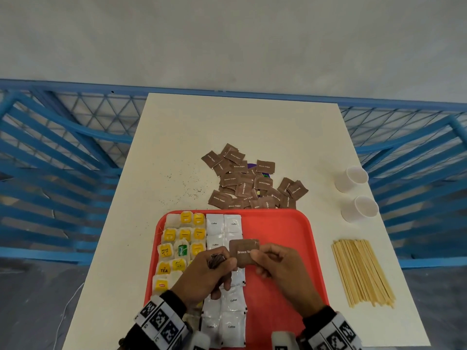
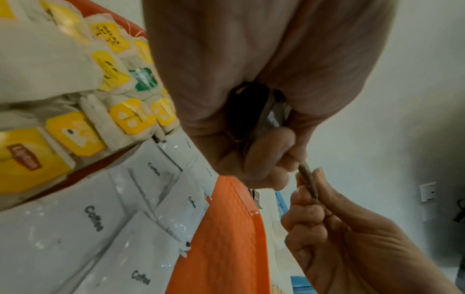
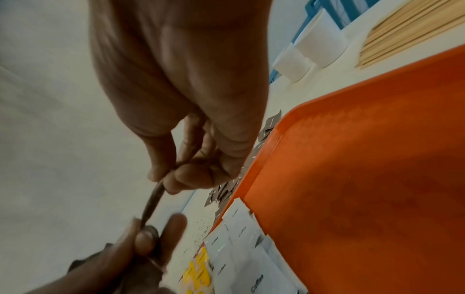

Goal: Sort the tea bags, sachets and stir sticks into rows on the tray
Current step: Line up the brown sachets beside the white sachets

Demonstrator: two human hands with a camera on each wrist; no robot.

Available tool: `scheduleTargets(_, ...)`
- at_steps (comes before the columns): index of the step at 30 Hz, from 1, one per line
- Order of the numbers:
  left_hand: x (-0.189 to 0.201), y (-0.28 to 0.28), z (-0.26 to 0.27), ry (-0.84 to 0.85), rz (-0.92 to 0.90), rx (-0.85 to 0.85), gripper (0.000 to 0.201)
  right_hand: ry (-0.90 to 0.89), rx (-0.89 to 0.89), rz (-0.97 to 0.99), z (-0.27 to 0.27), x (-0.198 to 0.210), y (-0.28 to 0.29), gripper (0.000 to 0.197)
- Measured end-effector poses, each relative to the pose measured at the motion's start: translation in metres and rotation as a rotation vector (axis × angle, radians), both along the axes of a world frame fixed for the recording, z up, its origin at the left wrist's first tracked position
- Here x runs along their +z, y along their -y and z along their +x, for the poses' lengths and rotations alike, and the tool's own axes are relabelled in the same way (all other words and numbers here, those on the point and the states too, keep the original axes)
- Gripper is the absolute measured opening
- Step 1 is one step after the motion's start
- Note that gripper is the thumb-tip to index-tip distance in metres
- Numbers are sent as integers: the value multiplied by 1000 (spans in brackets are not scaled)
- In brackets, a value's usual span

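Head view: right hand (image 1: pixel 275 263) pinches brown sugar sachet (image 1: pixel 243 251).
Left hand (image 1: pixel 207 276): grip closed on more brown sachets (image 1: pixel 216 261), touching that sachet's other edge.
Below grip: red tray (image 1: pixel 285 236).

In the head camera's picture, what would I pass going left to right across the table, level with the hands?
Tea bags → white coffee sachets → brown sugar sachet pinched between both hands → bare red tray → stir sticks.
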State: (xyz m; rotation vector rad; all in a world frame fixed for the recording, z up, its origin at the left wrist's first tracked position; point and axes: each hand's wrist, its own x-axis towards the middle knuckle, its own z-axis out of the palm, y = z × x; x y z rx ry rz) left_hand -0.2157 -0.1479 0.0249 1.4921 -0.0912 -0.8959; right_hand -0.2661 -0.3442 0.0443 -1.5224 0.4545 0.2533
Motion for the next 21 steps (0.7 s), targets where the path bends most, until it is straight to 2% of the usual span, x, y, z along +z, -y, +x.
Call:
scheduleTargets(5,-8,-3,4,2,157,130,23,-98,-142,-199,42,-43,31,13)
scheduleTargets(11,-8,-29,1,-8,191,167,25,-186,-115,-410,82,-86,49,15)
scheduleTargets(16,-8,-43,2,-29,183,207,24,-173,-119,-543,90,-98,40,9)
scheduleTargets(21,-4,-42,1,-26,171,196,25,-198,-157,-620,90,-101,37,17)
